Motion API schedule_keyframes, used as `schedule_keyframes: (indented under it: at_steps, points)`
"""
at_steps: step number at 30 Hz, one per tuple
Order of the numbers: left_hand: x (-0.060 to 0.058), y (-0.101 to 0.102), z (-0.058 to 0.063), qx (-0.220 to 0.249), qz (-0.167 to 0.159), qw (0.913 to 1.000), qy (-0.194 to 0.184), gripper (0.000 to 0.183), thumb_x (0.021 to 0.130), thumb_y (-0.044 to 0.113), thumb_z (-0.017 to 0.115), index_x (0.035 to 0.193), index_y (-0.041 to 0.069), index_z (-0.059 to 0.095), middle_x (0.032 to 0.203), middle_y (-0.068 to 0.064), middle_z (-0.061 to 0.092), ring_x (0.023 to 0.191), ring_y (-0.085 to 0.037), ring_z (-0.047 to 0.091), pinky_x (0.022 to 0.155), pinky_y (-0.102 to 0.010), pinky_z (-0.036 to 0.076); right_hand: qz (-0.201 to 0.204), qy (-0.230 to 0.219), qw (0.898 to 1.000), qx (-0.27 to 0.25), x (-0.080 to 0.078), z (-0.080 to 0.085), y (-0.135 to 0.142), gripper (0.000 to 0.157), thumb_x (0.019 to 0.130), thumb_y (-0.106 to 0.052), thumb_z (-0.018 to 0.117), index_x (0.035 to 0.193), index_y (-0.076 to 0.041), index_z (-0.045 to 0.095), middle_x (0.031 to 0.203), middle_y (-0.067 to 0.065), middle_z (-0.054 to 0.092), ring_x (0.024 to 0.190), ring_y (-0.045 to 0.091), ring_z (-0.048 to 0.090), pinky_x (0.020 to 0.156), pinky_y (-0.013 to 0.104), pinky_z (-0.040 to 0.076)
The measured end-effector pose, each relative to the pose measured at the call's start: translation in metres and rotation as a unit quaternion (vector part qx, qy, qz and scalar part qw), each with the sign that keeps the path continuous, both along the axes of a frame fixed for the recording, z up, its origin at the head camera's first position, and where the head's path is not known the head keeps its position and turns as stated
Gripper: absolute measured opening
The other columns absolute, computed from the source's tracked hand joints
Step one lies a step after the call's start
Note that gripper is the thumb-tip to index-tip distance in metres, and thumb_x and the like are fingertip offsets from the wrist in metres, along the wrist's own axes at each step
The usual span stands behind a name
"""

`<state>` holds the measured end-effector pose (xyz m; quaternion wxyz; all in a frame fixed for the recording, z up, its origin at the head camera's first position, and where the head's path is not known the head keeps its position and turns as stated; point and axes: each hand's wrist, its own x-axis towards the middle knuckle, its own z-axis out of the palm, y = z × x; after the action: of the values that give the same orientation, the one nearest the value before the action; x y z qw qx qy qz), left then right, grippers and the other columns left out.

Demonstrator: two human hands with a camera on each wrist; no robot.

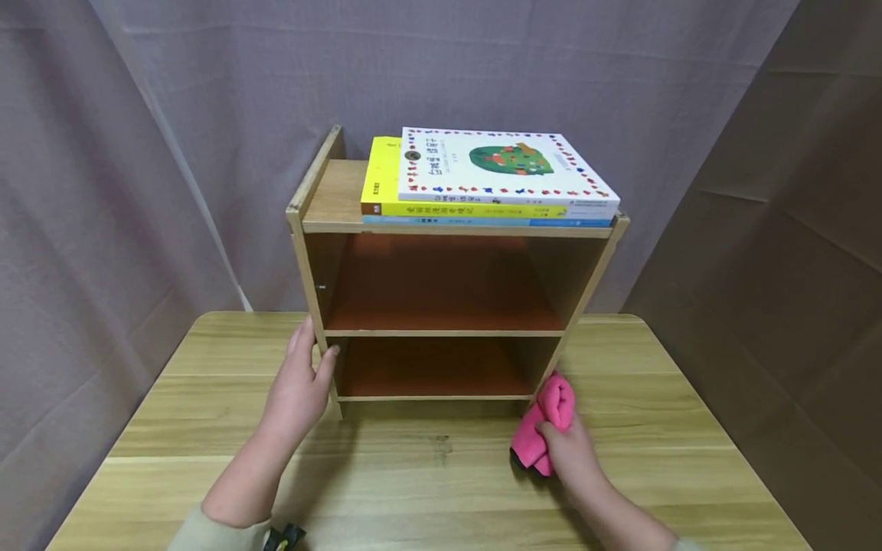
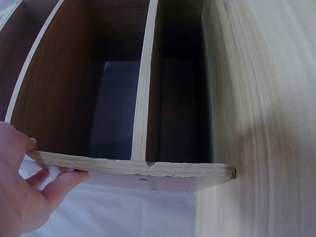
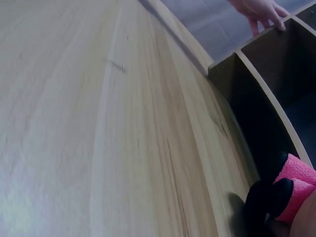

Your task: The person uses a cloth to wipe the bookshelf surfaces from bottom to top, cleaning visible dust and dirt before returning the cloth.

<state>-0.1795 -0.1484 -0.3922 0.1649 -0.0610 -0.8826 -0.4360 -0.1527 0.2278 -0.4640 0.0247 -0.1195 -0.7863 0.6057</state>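
A small wooden bookshelf (image 1: 441,334) with two compartments stands on the table. My left hand (image 1: 298,394) grips its left side panel, thumb at the front edge and fingers along the outer face; the left wrist view shows this hand (image 2: 24,185) close. Down at the lower right corner, my right hand (image 1: 573,458) holds a folded pink cloth (image 1: 534,440) against the right side panel. Black parts show at the cloth's lower end, and in the right wrist view the pink cloth (image 3: 297,190) sits beside the bottom compartment. The fingers behind the cloth are hidden.
A white picture book (image 1: 448,164) lies on a yellow book (image 1: 380,180) and a blue one (image 1: 482,221) on the shelf's top. Grey curtains (image 1: 441,61) hang behind the wooden table (image 1: 413,490). A small black object (image 1: 284,537) is at the lower edge near the left sleeve.
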Motion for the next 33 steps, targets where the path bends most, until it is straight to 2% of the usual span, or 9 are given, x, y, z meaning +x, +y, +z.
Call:
schedule_keyframes:
  at_steps: [9, 15, 19, 24, 30, 33]
  points:
    - [0.001, 0.001, 0.001, -0.002, 0.004, 1.0, -0.007, 0.062, 0.105, 0.024, 0.048, 0.159, 0.031, 0.017, 0.159, -0.008, 0.026, 0.131, -0.043, 0.045, 0.102, -0.064, 0.04, -0.01, 0.001, 0.996, -0.089, 0.004, -0.003, -0.007, 0.034, 0.099, 0.0, 0.044, 0.132, 0.005, 0.038, 0.122, 0.018, 0.055, 0.094, 0.007, 0.059, 0.083, 0.019, 0.049]
    - [0.001, 0.001, 0.0, -0.004, 0.003, 1.0, -0.005, 0.062, 0.105, 0.024, 0.048, 0.159, 0.031, 0.017, 0.159, -0.008, 0.027, 0.131, -0.042, 0.046, 0.102, -0.063, 0.041, -0.015, 0.001, 0.991, -0.133, 0.009, 0.0, -0.015, 0.036, 0.103, -0.005, 0.041, 0.138, 0.003, 0.035, 0.131, 0.017, 0.049, 0.105, 0.008, 0.054, 0.09, 0.018, 0.045]
    - [0.0, 0.001, -0.001, -0.005, 0.003, 1.0, -0.002, 0.061, 0.105, 0.023, 0.048, 0.158, 0.03, 0.018, 0.158, -0.009, 0.027, 0.133, -0.041, 0.044, 0.103, -0.063, 0.04, -0.018, 0.003, 0.989, -0.146, 0.014, 0.004, -0.019, 0.035, 0.105, -0.01, 0.04, 0.137, 0.003, 0.036, 0.13, 0.014, 0.049, 0.111, 0.01, 0.051, 0.093, 0.017, 0.042]
    - [0.0, 0.002, -0.001, -0.004, 0.002, 1.0, -0.005, 0.061, 0.105, 0.024, 0.048, 0.158, 0.03, 0.019, 0.159, -0.009, 0.027, 0.133, -0.042, 0.044, 0.103, -0.063, 0.039, -0.025, 0.008, 0.987, -0.157, 0.018, 0.006, -0.023, 0.028, 0.105, -0.008, 0.04, 0.13, 0.002, 0.038, 0.121, 0.008, 0.049, 0.11, 0.01, 0.049, 0.094, 0.019, 0.041]
    - [0.0, 0.001, -0.001, -0.006, 0.006, 0.9999, 0.006, 0.058, 0.105, 0.023, 0.048, 0.158, 0.025, 0.023, 0.159, -0.013, 0.027, 0.136, -0.042, 0.039, 0.107, -0.063, 0.035, -0.027, 0.016, 0.987, -0.156, 0.025, 0.009, -0.027, 0.034, 0.103, -0.005, 0.038, 0.137, 0.002, 0.035, 0.132, 0.01, 0.043, 0.115, 0.008, 0.045, 0.097, 0.018, 0.038]
    - [0.0, 0.001, 0.0, -0.007, 0.007, 0.9999, 0.005, 0.056, 0.105, 0.024, 0.048, 0.156, 0.025, 0.025, 0.159, -0.013, 0.027, 0.136, -0.042, 0.039, 0.106, -0.063, 0.036, -0.032, 0.024, 0.988, -0.152, 0.028, 0.011, -0.03, 0.033, 0.103, -0.004, 0.038, 0.135, 0.002, 0.037, 0.129, 0.009, 0.045, 0.112, 0.007, 0.047, 0.095, 0.018, 0.04]
